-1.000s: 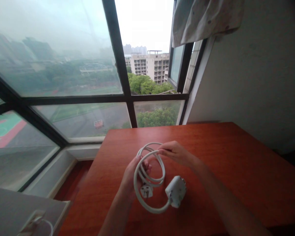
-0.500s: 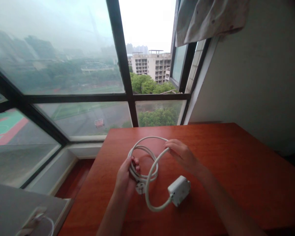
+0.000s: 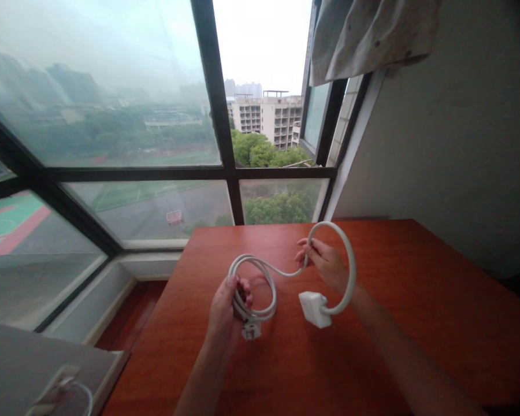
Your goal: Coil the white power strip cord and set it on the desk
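Observation:
A white power cord (image 3: 274, 289) is gathered in loops in my left hand (image 3: 226, 303), whose thumb and fingers are closed around the coil's left side. Just below the coil hangs the cord's plug (image 3: 251, 330), its pins facing me. My right hand (image 3: 325, 261) pinches the cord farther along. From there the cord arches up over my right wrist and curves down to a white block-shaped socket end (image 3: 315, 309). That block hangs between my hands, a bit nearer to the right one.
Beneath my hands is a reddish-brown wooden table (image 3: 372, 358). Dark-framed windows (image 3: 156, 173) stand behind and to the left, one pane ajar under a curtain (image 3: 372, 40). At lower left, a wall outlet (image 3: 58, 384) has a white cable plugged in.
My right hand has turned over with the cord. The free length now arches over my right wrist instead of looping toward me, and the socket block has swung round and up.

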`<state>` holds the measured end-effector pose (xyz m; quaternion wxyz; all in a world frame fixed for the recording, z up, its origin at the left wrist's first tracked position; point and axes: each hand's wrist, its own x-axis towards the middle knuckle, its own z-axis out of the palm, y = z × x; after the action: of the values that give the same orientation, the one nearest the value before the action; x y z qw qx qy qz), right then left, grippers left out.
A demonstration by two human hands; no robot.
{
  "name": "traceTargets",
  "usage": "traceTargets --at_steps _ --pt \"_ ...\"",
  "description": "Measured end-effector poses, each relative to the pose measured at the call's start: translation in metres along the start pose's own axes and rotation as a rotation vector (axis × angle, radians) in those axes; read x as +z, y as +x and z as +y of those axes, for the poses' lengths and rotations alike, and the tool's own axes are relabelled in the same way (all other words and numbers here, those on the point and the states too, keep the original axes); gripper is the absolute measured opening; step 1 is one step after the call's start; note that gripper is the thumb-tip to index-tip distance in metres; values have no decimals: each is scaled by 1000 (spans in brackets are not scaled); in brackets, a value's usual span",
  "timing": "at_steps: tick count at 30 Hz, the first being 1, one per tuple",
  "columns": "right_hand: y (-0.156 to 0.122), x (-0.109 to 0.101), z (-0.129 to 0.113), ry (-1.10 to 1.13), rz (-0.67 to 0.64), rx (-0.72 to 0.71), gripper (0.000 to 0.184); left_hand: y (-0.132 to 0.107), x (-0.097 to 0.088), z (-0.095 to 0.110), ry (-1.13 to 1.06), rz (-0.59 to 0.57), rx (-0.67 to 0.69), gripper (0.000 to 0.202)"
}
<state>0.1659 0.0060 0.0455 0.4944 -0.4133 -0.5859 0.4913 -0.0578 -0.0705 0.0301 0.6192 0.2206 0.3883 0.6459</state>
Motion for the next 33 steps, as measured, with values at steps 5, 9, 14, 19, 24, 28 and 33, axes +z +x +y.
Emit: traceTargets --at_steps 5,9,14,19,24,28,33 --pt "0 2 1 88 6 120 35 -3 4 -3 48 -24 53 29" --pt "-6 4 -2 177 -38 258 31 -6 11 -5 75 -10 80 30" --pt "-12 12 -10 203 -84 360 28 -4 24 -14 163 -4 172 24" --pt "-19 27 -13 258 -148 328 34 -4 41 -25 321 -18 245 8" --pt "-22 34 -3 264 -98 233 35 -5 53 -24 284 14 262 11" --pt "-17 30 3 93 -27 164 36 -4 51 -19 468 -1 372 12" --pt "-12 28 -2 29 -202 162 46 0 47 -27 739 -81 435 21"
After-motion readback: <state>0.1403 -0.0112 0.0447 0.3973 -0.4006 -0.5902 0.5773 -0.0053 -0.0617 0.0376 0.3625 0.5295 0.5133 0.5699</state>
